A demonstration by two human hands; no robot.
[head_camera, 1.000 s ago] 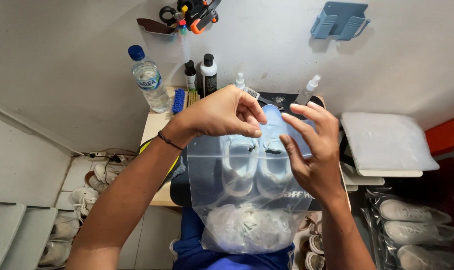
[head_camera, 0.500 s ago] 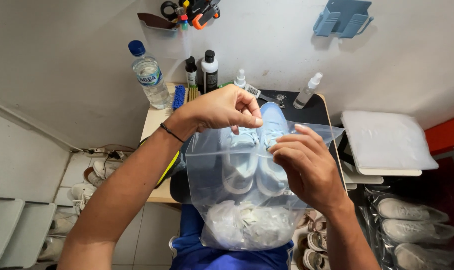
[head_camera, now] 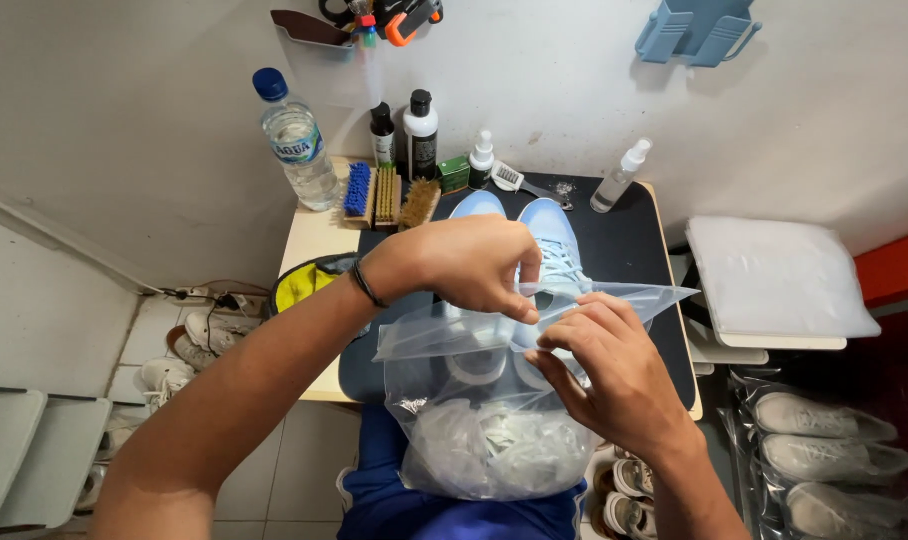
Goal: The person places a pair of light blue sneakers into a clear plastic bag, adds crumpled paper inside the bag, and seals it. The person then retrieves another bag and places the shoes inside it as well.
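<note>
Left hand (head_camera: 474,265) and right hand (head_camera: 614,370) both closed on the top edge of a clear plastic bag (head_camera: 494,430) — pinching it, likely to press it shut. Held over the desk's (head_camera: 319,235) near edge — light blue shoes (head_camera: 544,235) behind.

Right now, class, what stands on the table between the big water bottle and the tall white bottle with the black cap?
In the head view, three brushes and a small dark bottle.

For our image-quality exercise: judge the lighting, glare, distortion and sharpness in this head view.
Head view: soft, even light, faint shadows on the wall; wide-lens curvature bends the table edge; pale sheen on the clear plastic bag veils its contents; left hand and right hand are reasonably sharp.
</note>
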